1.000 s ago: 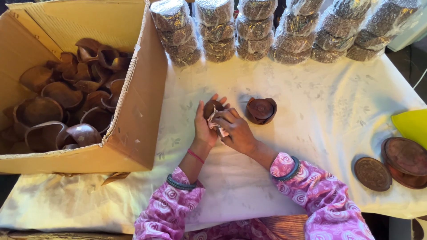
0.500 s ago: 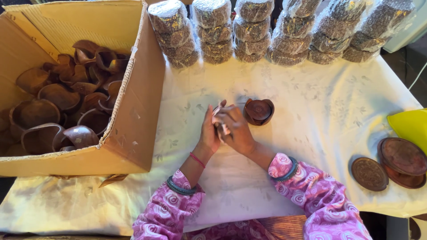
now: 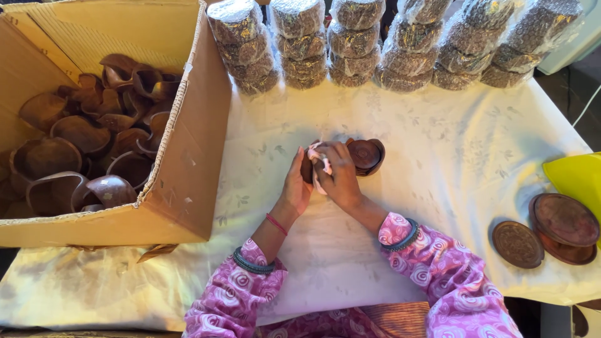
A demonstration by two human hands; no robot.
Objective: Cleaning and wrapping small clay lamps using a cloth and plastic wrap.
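My left hand [image 3: 297, 186] holds a small dark brown bowl-shaped shell piece [image 3: 307, 170], mostly hidden between my hands. My right hand [image 3: 338, 175] presses a white cloth [image 3: 317, 164] against that piece. Both hands meet above the white flowered tablecloth [image 3: 438, 163] at the table's middle. Just to the right of my right hand a second brown heart-shaped bowl [image 3: 367, 154] rests on the cloth. My sleeves are pink with a swirl pattern.
A large open cardboard box [image 3: 188, 163] full of brown shell bowls [image 3: 81, 156] fills the left. Stacks of plastic-wrapped bowls [image 3: 357, 44] line the far edge. Round brown lids [image 3: 517, 244] and a yellow container [image 3: 576, 178] sit at the right.
My hands have stayed together over the table's middle; the right hand has shifted slightly with the white cloth over the held piece. The bowl beside them has not moved.
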